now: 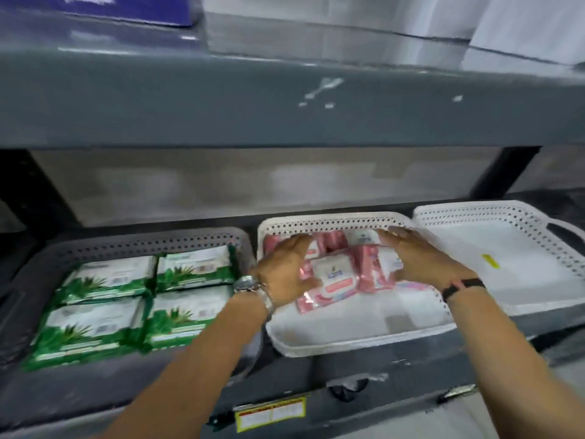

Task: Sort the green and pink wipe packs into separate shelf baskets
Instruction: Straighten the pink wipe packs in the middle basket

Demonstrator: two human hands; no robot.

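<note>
Now both hands are working in the middle white basket (348, 342) — the left hand (286, 269) and right hand (418, 259), fingers spread, are pressing in on the pink wipe packs (335, 278) from either side. Four green wipe packs (139, 299) are lying in the grey basket (133, 245) alongside.

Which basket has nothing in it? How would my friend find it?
Look at the lower shelf with three baskets in a row. The empty basket is the white one at the far right, beside the middle basket of pink packs where both hands are. Only it holds no packs, just a small yellow sticker.
</note>
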